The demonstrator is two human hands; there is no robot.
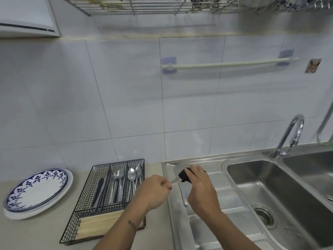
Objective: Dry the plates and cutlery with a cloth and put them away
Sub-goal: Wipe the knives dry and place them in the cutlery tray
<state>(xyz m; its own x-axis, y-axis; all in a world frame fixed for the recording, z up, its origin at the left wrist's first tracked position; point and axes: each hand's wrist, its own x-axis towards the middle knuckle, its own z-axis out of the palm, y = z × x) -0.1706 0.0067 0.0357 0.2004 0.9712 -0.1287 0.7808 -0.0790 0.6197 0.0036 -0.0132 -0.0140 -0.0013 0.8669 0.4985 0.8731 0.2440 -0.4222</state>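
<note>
Left hand (pixel 155 192) curled, pinching one end of a thin shiny metal cutlery piece (pixel 175 180); can't tell if knife, fork or spoon, too blurred and mostly covered. Right hand (pixel 200 188) grips a small dark cloth (pixel 183 175) wrapped around the other end of that piece. Both hands sit above the ribbed stainless steel draining board (pixel 207 222), just left of the stainless steel sink basin (pixel 270 186).

Another metal utensil (pixel 184 197) lies on the draining board below the hands, apart from them.

Black wire mesh cutlery tray (pixel 86 204) stands on the beige counter (pixel 27 233), touching or just beside the draining board's left edge. Back compartments left to right: dark-looking knives (pixel 99 190), steel forks (pixel 118 184), steel spoons (pixel 134 175). Front compartment: pale wooden chopsticks (pixel 97 226) lying crosswise; the left forearm crosses over part of it.

Left of the tray: stack of round white plates, top one with blue patterned rim (pixel 37 190), flat on the counter.

Chrome curved tap (pixel 292 134) at the back of the sink. White towel rail (pixel 227 64) on the white tiled wall. Wire dish rack (pixel 153 5) overhead, with blue-and-white crockery (pixel 297 3) at its right end.
</note>
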